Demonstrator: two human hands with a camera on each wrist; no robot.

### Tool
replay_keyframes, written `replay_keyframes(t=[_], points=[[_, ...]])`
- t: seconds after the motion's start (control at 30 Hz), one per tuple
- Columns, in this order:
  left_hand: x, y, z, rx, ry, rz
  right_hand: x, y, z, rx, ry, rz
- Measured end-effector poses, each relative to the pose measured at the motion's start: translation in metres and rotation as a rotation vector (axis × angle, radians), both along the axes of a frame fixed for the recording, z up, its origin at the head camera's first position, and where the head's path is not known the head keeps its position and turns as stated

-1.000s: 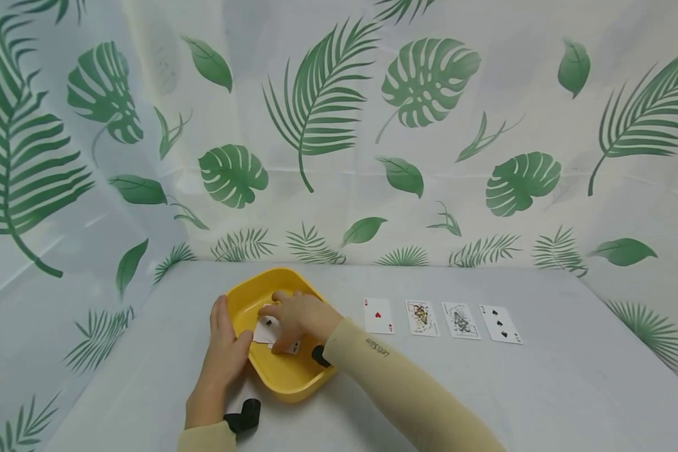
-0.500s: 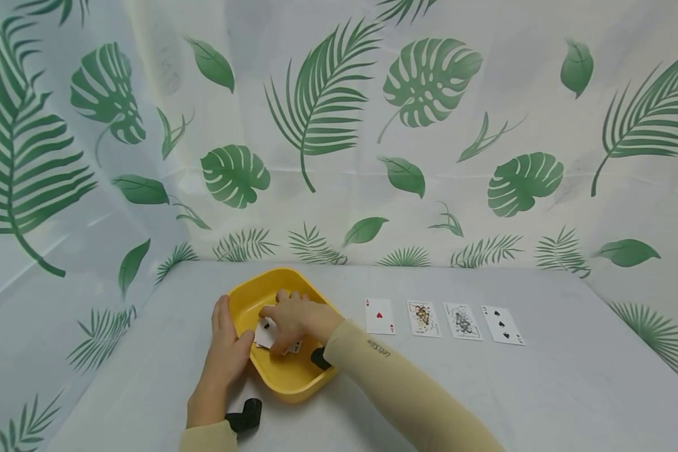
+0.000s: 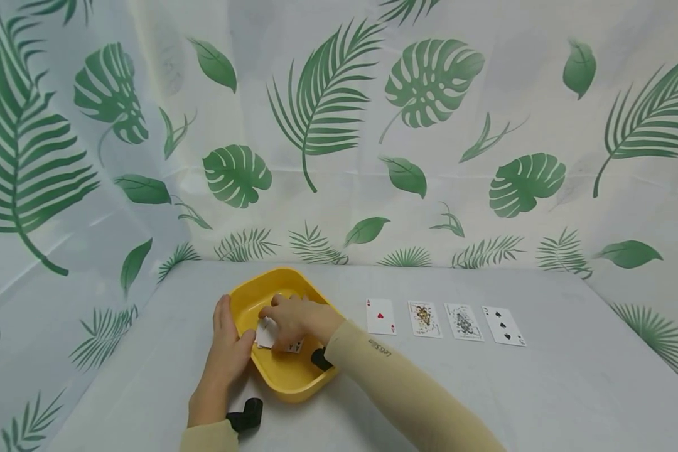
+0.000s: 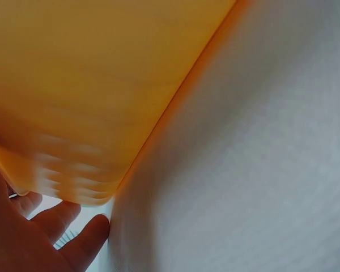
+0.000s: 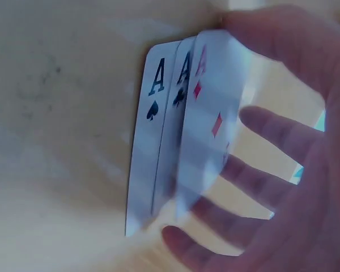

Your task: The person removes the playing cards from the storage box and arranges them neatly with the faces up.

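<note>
A yellow plastic tub (image 3: pixel 285 389) stands on the white-covered table, tilted across the left of the head view. My left hand (image 3: pixel 226 351) holds its near left side, thumb at the rim and fingers along the outer wall. Inside the tub, my right hand (image 3: pixel 296 320) is over a few playing cards (image 3: pixel 265 334). The right wrist view shows an ace of diamonds (image 5: pixel 207 124) between its thumb and fingers. Behind that card, an ace of clubs (image 5: pixel 167 153) and an ace of spades (image 5: pixel 143 158) overlap. In the head view the right hand partly covers these cards.
To the right of the tub, several cards lie face up in a row: an ace of hearts (image 3: pixel 381 316), a coloured joker (image 3: pixel 425 319), a grey joker (image 3: pixel 464 322) and a three of spades (image 3: pixel 504 326). A leaf-patterned curtain (image 3: pixel 339 138) rises behind the table.
My right hand shifts slightly within the tub, and the card under its fingers turns so that less of its face shows. The left hand stays at the tub's side.
</note>
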State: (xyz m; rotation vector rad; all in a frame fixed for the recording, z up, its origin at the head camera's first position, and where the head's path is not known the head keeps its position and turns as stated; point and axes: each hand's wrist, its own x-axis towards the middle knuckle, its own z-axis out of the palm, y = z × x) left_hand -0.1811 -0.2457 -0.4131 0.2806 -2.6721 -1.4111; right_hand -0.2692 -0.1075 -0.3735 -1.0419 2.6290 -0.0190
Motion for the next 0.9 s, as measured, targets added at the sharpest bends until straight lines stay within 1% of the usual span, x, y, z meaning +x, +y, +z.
replay_keyframes(t=[0.07,0.2,0.37,0.5,0.7,0.9], points=[[0.0,0.001,0.001,0.0,-0.002,-0.003,0.0,0.0,0.0,-0.01,-0.019,0.002],[-0.001,0.002,0.001,-0.001,-0.007,-0.003,-0.002,0.0,-0.001,-0.044,-0.025,0.026],[-0.002,0.003,0.001,-0.004,0.003,-0.011,-0.004,0.001,0.001,-0.088,-0.014,0.052],[-0.002,0.003,0.0,-0.009,0.013,-0.017,-0.006,0.004,0.004,-0.103,-0.009,0.053],[-0.002,0.002,0.001,-0.011,0.018,-0.019,-0.011,0.009,0.013,-0.128,0.04,0.085],[0.0,0.0,0.001,-0.01,-0.012,-0.011,-0.012,0.015,0.026,-0.138,0.085,0.106]])
